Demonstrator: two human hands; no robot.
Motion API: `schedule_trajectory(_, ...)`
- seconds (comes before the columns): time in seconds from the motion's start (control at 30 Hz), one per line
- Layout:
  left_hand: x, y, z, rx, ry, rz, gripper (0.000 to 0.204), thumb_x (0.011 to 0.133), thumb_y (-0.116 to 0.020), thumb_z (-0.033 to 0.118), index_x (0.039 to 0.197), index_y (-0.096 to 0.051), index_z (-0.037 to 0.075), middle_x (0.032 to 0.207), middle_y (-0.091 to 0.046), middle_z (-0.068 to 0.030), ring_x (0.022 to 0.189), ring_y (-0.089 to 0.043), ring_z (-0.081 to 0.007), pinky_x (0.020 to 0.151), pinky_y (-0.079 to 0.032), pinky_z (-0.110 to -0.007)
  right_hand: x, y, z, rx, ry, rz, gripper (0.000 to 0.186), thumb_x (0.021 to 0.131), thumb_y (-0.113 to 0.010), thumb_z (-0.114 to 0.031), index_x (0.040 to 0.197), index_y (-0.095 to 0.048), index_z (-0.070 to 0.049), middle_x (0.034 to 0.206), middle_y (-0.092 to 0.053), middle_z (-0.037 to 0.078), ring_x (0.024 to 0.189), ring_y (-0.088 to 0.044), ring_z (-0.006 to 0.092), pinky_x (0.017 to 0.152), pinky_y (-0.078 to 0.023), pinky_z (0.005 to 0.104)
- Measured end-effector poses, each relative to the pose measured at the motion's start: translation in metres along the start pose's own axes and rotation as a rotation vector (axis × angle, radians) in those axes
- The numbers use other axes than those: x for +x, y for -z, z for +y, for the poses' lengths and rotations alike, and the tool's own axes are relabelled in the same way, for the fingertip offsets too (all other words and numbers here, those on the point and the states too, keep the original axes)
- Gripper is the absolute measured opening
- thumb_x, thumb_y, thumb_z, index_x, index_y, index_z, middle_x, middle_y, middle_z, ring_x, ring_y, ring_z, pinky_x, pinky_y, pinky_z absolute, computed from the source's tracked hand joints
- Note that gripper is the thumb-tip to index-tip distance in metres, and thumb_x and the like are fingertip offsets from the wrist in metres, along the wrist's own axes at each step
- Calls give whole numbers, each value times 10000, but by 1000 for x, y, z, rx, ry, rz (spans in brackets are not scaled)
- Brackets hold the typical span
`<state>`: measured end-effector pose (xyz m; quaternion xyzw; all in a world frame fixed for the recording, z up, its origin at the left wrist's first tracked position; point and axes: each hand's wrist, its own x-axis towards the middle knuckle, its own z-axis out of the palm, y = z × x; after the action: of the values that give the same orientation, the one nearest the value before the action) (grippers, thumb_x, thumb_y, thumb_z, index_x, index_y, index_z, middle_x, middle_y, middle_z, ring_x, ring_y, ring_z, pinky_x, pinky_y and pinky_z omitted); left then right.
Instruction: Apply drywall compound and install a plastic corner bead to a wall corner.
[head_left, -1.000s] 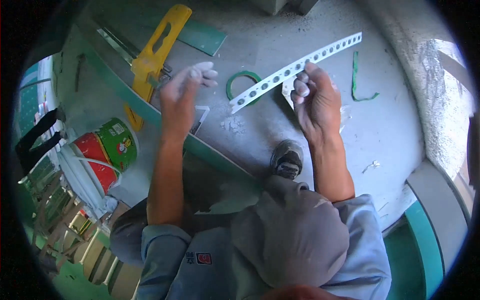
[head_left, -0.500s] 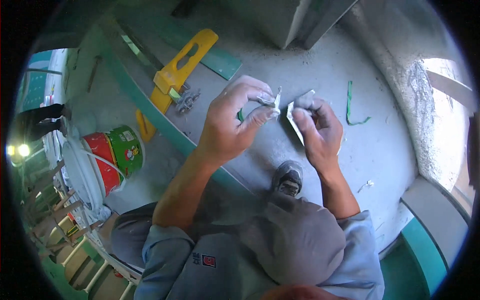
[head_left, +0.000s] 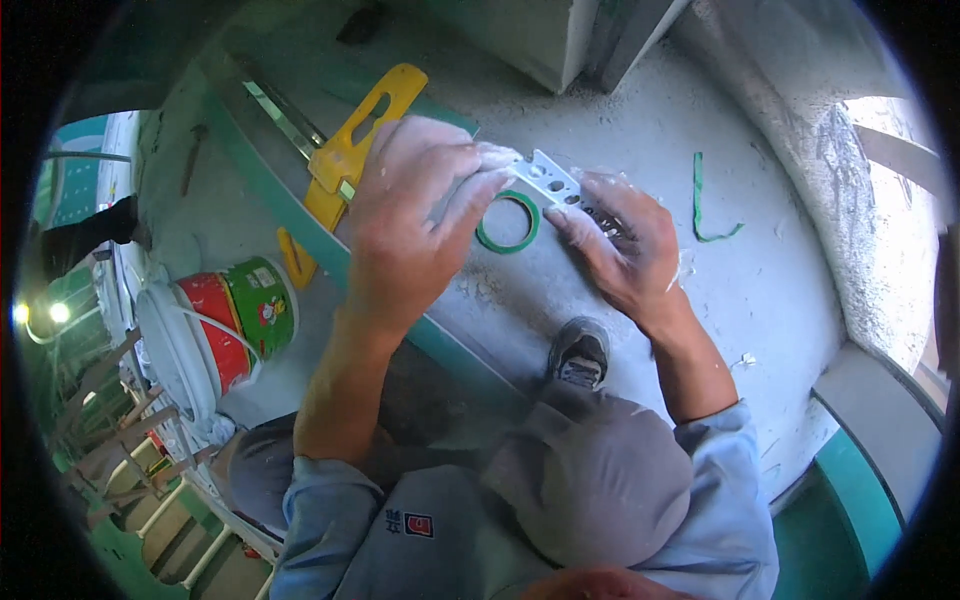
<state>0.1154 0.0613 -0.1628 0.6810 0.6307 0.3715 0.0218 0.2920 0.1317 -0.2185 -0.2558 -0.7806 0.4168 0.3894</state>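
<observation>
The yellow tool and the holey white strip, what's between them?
In the head view, the left hand is between the yellow tool and the holey white strip.

Below, between our left hand (head_left: 412, 215) and right hand (head_left: 637, 240), lies a tape roll (head_left: 507, 249). A bucket (head_left: 245, 315) stands left of both, loose tape (head_left: 698, 200) right.

Building site (seemingly), dusty floor (head_left: 765, 280), bucket (head_left: 262, 312)

white strip (head_left: 546, 177) dotted with round holes, green tape ring (head_left: 507, 248), yellow tool (head_left: 330, 172), red-and-green bucket (head_left: 238, 316), grey-blue shirt (head_left: 330, 510)
</observation>
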Motion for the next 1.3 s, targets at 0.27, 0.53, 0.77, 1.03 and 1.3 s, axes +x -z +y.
schedule_trajectory(0.27, 12, -7, -27, 240, -145, -242, 113, 785, -581, 144, 801, -558, 35, 719, -507, -83, 668, -512, -227, 599, -423, -328, 7, 5, 11, -283, 83, -75, 237, 729, -673, -109, 937, -605, -19, 905, -613, 142, 766, -604, 286, 655, -477, 327)
schedule_trajectory(0.53, 7, -4, -30, 126, -70, -518, 154, 861, -467, 133, 897, -535, 0, 787, -525, -107, 724, -548, -240, 652, -436, -297, 0, 0, 16, -112, -138, -172, 224, 777, -646, -164, 915, -623, 11, 889, -617, 132, 759, -589, 212, 690, -453, 278)
schedule_trajectory(0.77, -2, -2, -31, -526, 456, -669, 216, 896, -390, 171, 907, -516, -4, 713, -487, -38, 651, -500, -91, 623, -430, -256, -1, -2, 15, -167, -70, -161, 337, 745, -639, -151, 1068, -557, -98, 837, -588, 98, 715, -597, 252, 623, -482, 312)
schedule_trajectory(1.03, -10, 0, -33, -567, 508, -972, 242, 866, -368, 201, 884, -512, 8, 655, -477, -37, 590, -474, -127, 559, -406, -271, -5, 4, 17, -360, 158, -246, 421, 649, -685, -170, 1042, -550, -102, 949, -534, 126, 811, -554, 294, 639, -467, 373)
schedule_trajectory(1.3, -18, -2, -19, -453, 373, -1067, 186, 797, -398, 148, 811, -484, -16, 656, -483, -192, 618, -488, -301, 617, -394, -385, -3, 8, 5, -167, -1, -667, 225, 815, -544, -269, 876, -587, -57, 693, -582, 153, 673, -567, 327, 577, -433, 406)
